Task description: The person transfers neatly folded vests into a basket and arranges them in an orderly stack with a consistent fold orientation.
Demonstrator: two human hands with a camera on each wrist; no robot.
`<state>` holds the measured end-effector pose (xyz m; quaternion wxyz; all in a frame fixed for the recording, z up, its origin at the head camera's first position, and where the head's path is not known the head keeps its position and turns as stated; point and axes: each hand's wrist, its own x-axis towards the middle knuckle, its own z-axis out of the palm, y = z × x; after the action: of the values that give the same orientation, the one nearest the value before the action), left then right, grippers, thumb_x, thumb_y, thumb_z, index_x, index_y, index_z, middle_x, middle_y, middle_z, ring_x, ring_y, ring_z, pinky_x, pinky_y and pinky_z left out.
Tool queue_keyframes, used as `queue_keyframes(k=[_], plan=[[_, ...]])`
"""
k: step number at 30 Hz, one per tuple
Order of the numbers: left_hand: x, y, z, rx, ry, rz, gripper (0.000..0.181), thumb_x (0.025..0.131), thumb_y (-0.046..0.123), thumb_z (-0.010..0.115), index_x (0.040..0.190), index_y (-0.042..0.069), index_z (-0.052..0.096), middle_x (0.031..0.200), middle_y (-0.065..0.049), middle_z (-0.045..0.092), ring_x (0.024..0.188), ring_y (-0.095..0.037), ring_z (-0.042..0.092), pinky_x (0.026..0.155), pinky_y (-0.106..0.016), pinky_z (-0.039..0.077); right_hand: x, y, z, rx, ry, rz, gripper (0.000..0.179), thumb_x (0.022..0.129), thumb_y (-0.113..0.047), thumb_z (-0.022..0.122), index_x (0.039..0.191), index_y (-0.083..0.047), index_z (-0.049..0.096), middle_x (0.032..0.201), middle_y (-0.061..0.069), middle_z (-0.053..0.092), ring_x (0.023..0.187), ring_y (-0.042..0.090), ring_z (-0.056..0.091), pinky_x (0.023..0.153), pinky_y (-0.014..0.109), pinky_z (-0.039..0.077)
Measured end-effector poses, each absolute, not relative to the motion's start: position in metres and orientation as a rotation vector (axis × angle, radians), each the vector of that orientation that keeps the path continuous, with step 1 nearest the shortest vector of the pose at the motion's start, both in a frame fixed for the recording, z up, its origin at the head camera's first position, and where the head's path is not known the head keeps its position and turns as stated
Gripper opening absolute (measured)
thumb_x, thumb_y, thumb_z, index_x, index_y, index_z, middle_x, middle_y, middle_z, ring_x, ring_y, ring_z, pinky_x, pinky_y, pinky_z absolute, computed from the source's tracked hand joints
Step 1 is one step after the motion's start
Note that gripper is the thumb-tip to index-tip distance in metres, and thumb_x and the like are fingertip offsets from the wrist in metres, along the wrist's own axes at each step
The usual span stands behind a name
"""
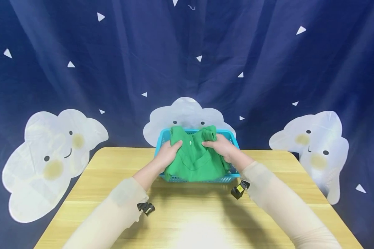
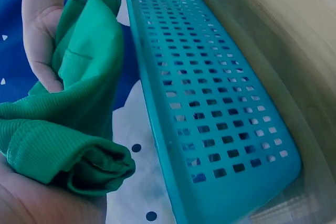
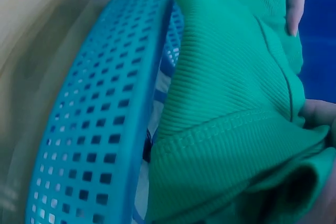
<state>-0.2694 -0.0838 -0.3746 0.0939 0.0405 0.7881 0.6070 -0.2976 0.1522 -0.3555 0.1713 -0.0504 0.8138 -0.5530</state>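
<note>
Over a blue plastic basket, both hands hold up a folded green ribbed shirt. My left hand grips its left side with the thumb on top, and my right hand grips the right side the same way. A small white mark shows near the collar. In the left wrist view, a rolled green edge lies over my left palm. Stitched ribbing fills much of the right wrist view, beside the basket's perforated wall. The shirt hides most of the basket's inside.
The basket stands at the far edge of a light wooden table. Behind it hangs a dark blue curtain with white clouds and triangles. Some white and blue cloth shows inside the basket.
</note>
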Motion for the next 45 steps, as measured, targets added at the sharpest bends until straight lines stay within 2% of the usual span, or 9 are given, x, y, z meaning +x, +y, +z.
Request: queue_keyframes(k=[7, 12, 23, 32, 37, 45], plan=[[-0.277, -0.085, -0.376, 0.108, 2.333, 1.828, 0.043, 0.106, 0.041, 0.044, 0.126, 0.005, 0.059, 0.114, -0.011, 0.068, 0.1, -0.021, 0.069, 0.09, -0.036, 0.056, -0.305, 0.159, -0.356, -0.099, 2.34, -1.595, 0.04, 0.1, -0.022, 0.061, 0.134, -0.003, 0.051, 0.123, 0.015, 0.06, 0.105, 0.026, 0.062, 0.09, 0.042, 0.053], [-0.282, -0.084, -0.377, 0.095, 2.35, 1.804, 0.044, 0.106, 0.042, 0.043, 0.128, 0.007, 0.057, 0.116, -0.01, 0.066, 0.102, -0.021, 0.067, 0.092, -0.037, 0.054, -0.31, 0.166, -0.353, -0.091, 2.36, -1.58, 0.044, 0.101, -0.021, 0.059, 0.138, -0.001, 0.05, 0.129, 0.018, 0.057, 0.109, 0.028, 0.06, 0.094, 0.042, 0.051], [-0.296, -0.082, -0.381, 0.051, 2.458, 1.736, 0.051, 0.105, 0.045, 0.045, 0.14, 0.008, 0.047, 0.13, -0.011, 0.057, 0.122, -0.027, 0.056, 0.105, -0.045, 0.045, -0.321, 0.176, -0.35, -0.051, 2.373, -1.566, 0.049, 0.102, -0.022, 0.058, 0.145, -0.002, 0.045, 0.136, 0.019, 0.051, 0.12, 0.033, 0.053, 0.103, 0.048, 0.044], [-0.306, -0.086, -0.394, -0.001, 2.594, 1.64, 0.069, 0.102, 0.047, 0.049, 0.148, -0.004, 0.035, 0.143, -0.022, 0.049, 0.133, -0.036, 0.047, 0.111, -0.05, 0.039, -0.324, 0.182, -0.357, -0.002, 2.39, -1.565, 0.05, 0.102, -0.022, 0.058, 0.145, -0.001, 0.043, 0.137, 0.021, 0.049, 0.119, 0.036, 0.052, 0.101, 0.05, 0.044], [-0.311, -0.086, -0.398, -0.014, 2.641, 1.561, 0.075, 0.102, 0.048, 0.049, 0.15, -0.006, 0.031, 0.146, -0.025, 0.044, 0.136, -0.038, 0.044, 0.112, -0.051, 0.038, -0.328, 0.186, -0.364, 0.03, 2.41, -1.547, 0.049, 0.102, -0.022, 0.058, 0.143, 0.001, 0.044, 0.137, 0.021, 0.049, 0.119, 0.035, 0.052, 0.101, 0.05, 0.044], [-0.311, -0.082, -0.408, -0.048, 2.7, 1.489, 0.072, 0.101, 0.042, 0.054, 0.145, -0.012, 0.034, 0.138, -0.028, 0.05, 0.129, -0.04, 0.05, 0.107, -0.052, 0.043, -0.335, 0.188, -0.382, 0.053, 2.469, -1.481, 0.049, 0.1, -0.021, 0.06, 0.141, 0.0, 0.045, 0.138, 0.022, 0.049, 0.122, 0.035, 0.052, 0.102, 0.051, 0.044]])
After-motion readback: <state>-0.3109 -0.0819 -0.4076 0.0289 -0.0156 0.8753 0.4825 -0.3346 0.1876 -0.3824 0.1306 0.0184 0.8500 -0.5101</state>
